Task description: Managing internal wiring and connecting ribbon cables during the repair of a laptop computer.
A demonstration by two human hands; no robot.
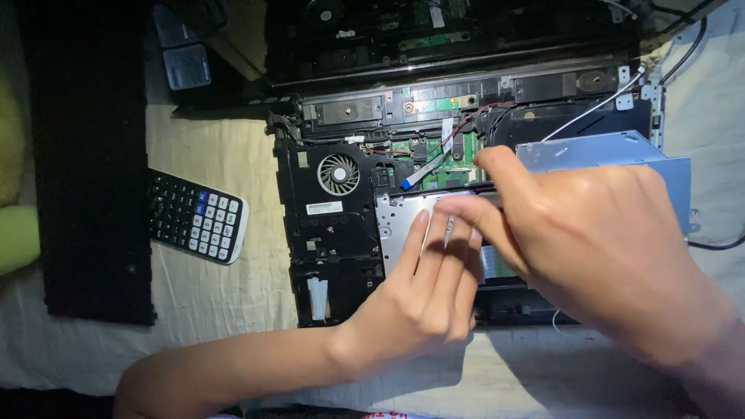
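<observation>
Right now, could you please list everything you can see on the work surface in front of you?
opened laptop base: one, black, centre
cooling fan: one, grey, inside base, left
circuit board: one, green, above the hands
metal drive bay: one, silver, under the fingers
optical drive: one, silver-grey, right
calculator: one, black and white, left
cloth: one, cream, beneath everything
left hand: resting on the bay
right hand: fingertips pinched over the bay
</observation>
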